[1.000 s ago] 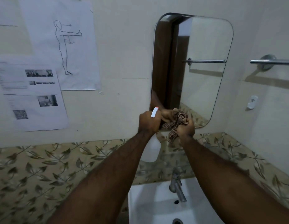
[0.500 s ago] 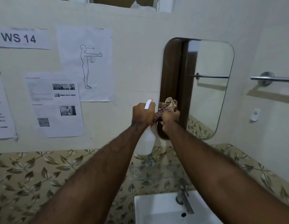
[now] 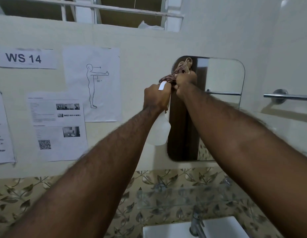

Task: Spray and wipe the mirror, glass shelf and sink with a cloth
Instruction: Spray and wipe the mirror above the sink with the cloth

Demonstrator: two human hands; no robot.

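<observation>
Bathroom wall, mirror (image 3: 223, 78) mounted above sink (image 3: 218, 227). Left hand (image 3: 156, 97) is gripping spray bottle (image 3: 158, 133), grip closed; right hand (image 3: 185, 83) is clutching bunched cloth (image 3: 180, 71) at mirror's top-left corner. Better flattening cloth for full contact.

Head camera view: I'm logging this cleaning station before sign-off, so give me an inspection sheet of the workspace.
Surface: mirror on the wall, upper left corner being wiped; streaks cannot be judged.
Job's things: patterned cloth bunched against the mirror; white spray bottle hanging below the fist; glass shelf; sink with tap.
Clutter: nothing seen.
Hands: left hand grips the bottle; right hand grips the cloth.
Cables: nothing seen.
Surroundings: paper notices, towel rail, barred window, leaf-pattern tiles.
</observation>
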